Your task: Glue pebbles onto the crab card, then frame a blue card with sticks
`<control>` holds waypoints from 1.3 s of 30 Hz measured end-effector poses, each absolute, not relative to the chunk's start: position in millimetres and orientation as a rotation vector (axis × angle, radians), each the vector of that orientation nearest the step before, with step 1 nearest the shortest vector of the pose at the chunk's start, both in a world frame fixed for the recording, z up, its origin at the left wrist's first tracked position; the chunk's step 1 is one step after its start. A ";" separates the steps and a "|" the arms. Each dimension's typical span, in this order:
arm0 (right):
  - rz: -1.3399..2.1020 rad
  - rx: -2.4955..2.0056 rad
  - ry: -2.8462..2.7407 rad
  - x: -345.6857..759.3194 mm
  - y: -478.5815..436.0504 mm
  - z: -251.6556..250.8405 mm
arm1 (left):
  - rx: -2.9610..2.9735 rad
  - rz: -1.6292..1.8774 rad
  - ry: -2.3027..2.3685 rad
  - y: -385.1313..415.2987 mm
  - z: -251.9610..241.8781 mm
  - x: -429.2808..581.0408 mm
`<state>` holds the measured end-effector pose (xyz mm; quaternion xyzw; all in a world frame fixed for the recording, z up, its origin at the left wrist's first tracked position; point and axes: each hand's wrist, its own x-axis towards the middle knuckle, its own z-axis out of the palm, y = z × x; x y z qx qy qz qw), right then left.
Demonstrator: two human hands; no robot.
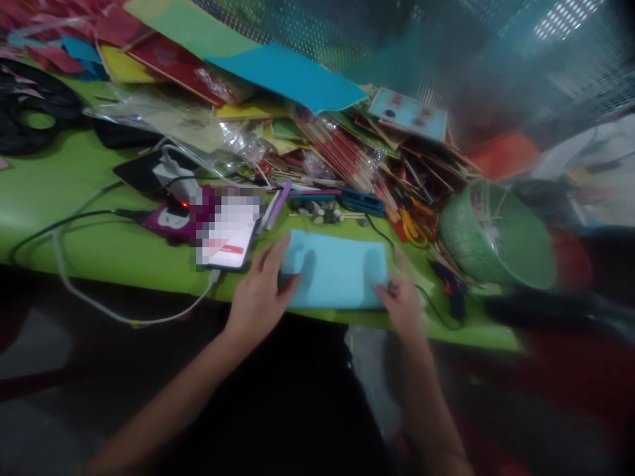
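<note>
A light blue paper sheet (pixel 337 271) lies near the front edge of the green table (pixel 89 198). My left hand (pixel 262 291) rests on the sheet's left edge, fingers stretched out and pressing it flat. My right hand (pixel 404 301) sits at the sheet's right edge, blurred by motion; its fingers look curled at the paper's corner, and I cannot make out whether it holds anything.
A phone (pixel 231 231) with cables lies left of the sheet. Small pebbles (pixel 320 211), scissors (pixel 411 225) and piles of sticks (pixel 347 155) lie behind it. A green bowl (pixel 496 238) is tipped at right. Coloured paper (pixel 288 76) covers the back.
</note>
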<state>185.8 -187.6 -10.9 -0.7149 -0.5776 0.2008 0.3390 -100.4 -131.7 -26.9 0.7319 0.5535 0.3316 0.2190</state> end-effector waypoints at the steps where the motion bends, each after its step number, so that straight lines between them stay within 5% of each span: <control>1: 0.500 -1.870 -1.531 185.5 -188.0 -11.1 | 2.079 0.906 1.535 -130.6 -26.7 -99.8; 16: 0.145 -1.912 -1.815 172.7 -195.4 -22.0 | 2.356 0.711 1.492 -107.3 -22.0 -94.4; 39: 0.243 -1.963 -1.849 181.3 -189.2 -17.4 | 2.416 0.466 1.585 -95.0 -18.5 -85.8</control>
